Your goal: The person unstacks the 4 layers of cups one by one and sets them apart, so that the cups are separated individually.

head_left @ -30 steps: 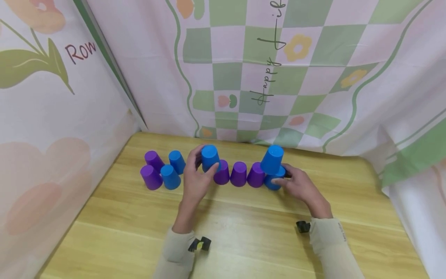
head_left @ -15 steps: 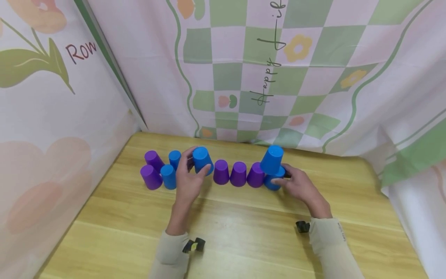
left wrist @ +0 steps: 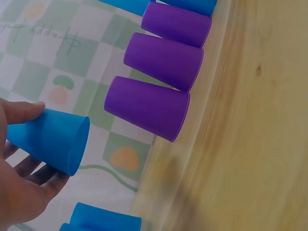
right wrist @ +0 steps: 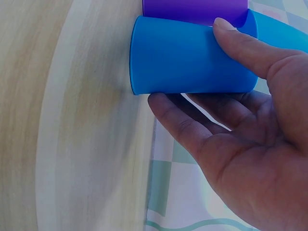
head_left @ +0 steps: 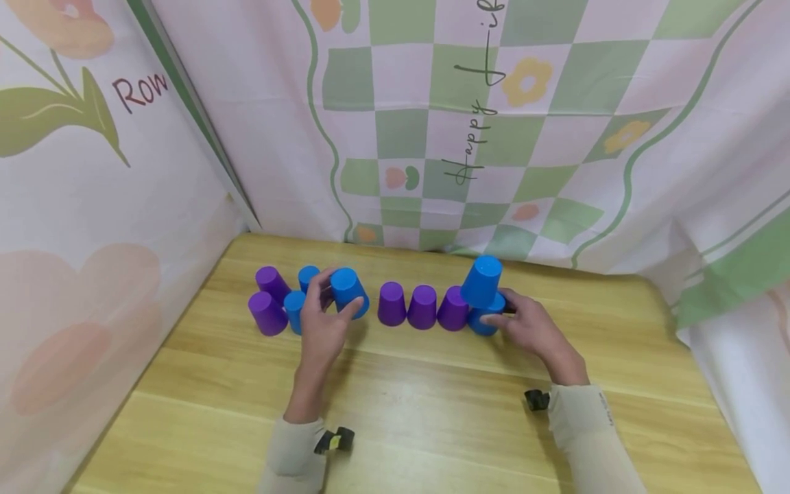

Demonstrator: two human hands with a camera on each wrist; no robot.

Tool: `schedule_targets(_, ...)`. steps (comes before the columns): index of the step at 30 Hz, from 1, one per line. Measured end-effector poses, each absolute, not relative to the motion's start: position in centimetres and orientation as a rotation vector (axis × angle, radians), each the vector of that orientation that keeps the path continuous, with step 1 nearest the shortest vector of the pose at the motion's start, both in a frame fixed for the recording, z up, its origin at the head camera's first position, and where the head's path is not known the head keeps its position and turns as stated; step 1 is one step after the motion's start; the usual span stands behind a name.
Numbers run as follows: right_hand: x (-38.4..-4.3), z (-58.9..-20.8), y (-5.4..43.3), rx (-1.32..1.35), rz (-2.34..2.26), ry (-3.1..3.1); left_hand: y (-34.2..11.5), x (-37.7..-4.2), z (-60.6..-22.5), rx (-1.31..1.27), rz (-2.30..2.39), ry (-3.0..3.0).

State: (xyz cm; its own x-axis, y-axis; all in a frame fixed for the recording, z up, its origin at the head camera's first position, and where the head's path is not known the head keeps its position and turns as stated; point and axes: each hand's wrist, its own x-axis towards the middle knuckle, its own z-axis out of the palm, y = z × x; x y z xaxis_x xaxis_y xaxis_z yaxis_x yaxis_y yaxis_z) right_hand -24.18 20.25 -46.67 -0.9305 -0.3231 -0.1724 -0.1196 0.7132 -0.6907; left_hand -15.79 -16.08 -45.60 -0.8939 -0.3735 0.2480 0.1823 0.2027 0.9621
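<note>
My left hand holds an upside-down blue cup, thumb on the near side and fingers behind. In the left wrist view that cup hangs above the table, its rim apart from the nearest purple cup. At the right end of a row, my right hand grips a blue cup standing mouth down. The right wrist view has the thumb on top of this blue cup and the fingers along its other side. Another blue cup sits across it and the purple cup beside it.
Two more purple cups continue the row leftward. At the left stand purple cups and blue cups, all inverted, partly behind my left hand. A patterned curtain hangs at the back edge of the wooden table.
My left hand has carried its blue cup leftward and slightly down, away from the purple row and toward the left group. My right hand has stayed at its cup.
</note>
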Motion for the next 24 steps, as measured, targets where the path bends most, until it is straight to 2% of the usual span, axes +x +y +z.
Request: schedule_targets(24,-24.1,-46.6,20.2,-0.351,-1.022,2.647,-17.5,-13.9,-46.6,0.196,-1.712,-2.068)
